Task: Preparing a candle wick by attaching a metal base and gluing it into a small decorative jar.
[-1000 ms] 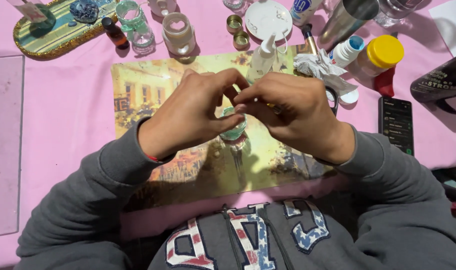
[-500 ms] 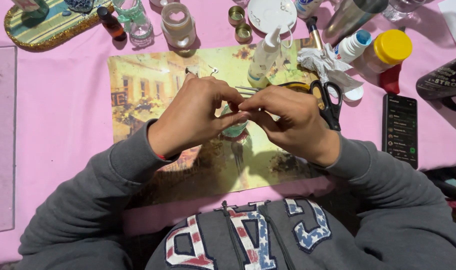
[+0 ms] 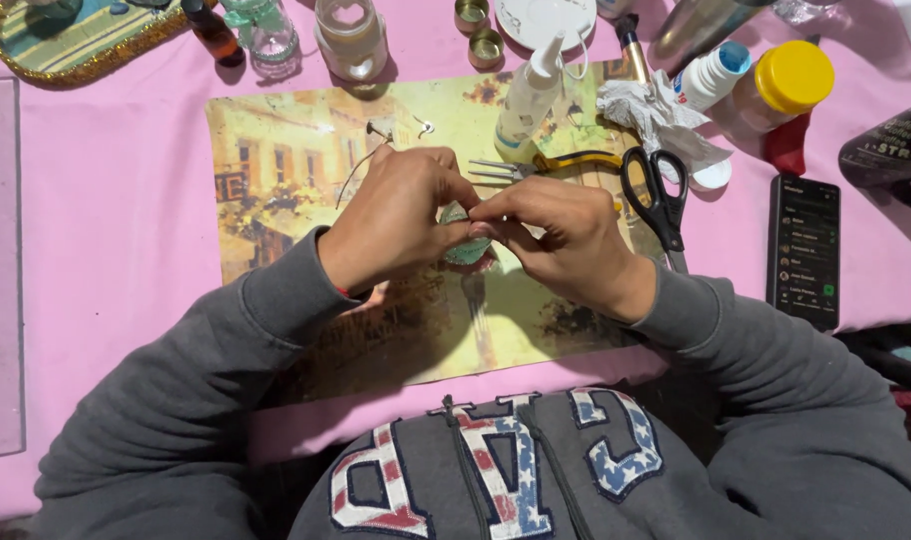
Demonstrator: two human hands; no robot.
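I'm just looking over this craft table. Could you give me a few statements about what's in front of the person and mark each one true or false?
1. Both hands, the left hand and the right hand, pinch a small green piece between them. True.
2. The black-handled scissors lie left of the hands. False: they lie to the right, beside the right hand.
3. A dark phone lies on the pink tablecloth at the right. True.
4. The hands work over a bare wooden board. False: under them lies a picture placemat with a street scene.
5. The bottle with the yellow cap stands near the right far edge. True.
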